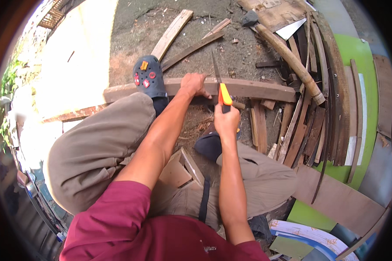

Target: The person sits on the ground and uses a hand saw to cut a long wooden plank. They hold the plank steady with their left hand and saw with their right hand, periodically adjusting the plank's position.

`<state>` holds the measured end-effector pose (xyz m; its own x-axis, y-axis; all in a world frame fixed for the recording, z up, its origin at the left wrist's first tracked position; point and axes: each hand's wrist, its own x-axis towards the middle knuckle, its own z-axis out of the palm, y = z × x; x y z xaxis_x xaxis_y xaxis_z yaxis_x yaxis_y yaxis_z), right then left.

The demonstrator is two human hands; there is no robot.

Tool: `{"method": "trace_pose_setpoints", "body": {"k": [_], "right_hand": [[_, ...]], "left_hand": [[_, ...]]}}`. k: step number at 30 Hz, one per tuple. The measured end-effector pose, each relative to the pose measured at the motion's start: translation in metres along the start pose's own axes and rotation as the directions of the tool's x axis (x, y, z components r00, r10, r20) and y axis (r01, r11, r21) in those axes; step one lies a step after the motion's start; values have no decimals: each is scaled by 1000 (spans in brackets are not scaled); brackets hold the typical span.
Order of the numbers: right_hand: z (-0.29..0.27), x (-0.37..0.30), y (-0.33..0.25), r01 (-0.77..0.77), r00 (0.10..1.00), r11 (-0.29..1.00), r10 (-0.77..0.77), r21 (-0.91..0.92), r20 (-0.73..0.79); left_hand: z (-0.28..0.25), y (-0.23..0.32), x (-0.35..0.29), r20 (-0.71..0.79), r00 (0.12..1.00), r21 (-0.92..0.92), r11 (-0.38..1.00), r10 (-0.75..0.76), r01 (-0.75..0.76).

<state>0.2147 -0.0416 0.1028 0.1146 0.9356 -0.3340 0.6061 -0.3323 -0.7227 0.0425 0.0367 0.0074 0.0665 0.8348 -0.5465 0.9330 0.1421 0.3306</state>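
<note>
A brown wooden beam (257, 89) lies crosswise in front of me, with my left foot in a dark clog (149, 75) planted on top of it. My left hand (195, 85) grips the beam just right of the clog. In my right hand (227, 121) is a handsaw (224, 95) with a yellow, orange and black handle, my fingers wrapped around it. Its thin dark blade points away from me across the beam, a short way right of my left hand. Whether the teeth are in the wood I cannot tell.
Loose planks (173, 32) lie on the dirt beyond the beam. To the right are piled wood strips (307, 130), with a bamboo-handled tool (287, 54) with a dark head across them. A green panel (355, 50) lies farther right. A small wooden frame (190, 166) sits between my legs.
</note>
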Motion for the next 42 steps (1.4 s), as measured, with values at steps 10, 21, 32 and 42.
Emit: {"method": "trace_pose_setpoints", "body": {"k": [10, 21, 32, 42], "right_hand": [[-91, -181, 17, -72, 993, 993, 63, 89, 98], [-2, -32, 6, -33, 997, 998, 29, 58, 74], [-66, -94, -10, -116, 988, 991, 109, 67, 108], [-98, -171, -21, -76, 991, 991, 62, 113, 120]], "left_hand": [[-15, -17, -4, 56, 998, -102, 995, 15, -10], [-4, -14, -2, 7, 999, 10, 999, 36, -36], [5, -10, -5, -82, 996, -30, 999, 24, -27], [3, -19, -1, -59, 998, 11, 999, 35, -34]]}}
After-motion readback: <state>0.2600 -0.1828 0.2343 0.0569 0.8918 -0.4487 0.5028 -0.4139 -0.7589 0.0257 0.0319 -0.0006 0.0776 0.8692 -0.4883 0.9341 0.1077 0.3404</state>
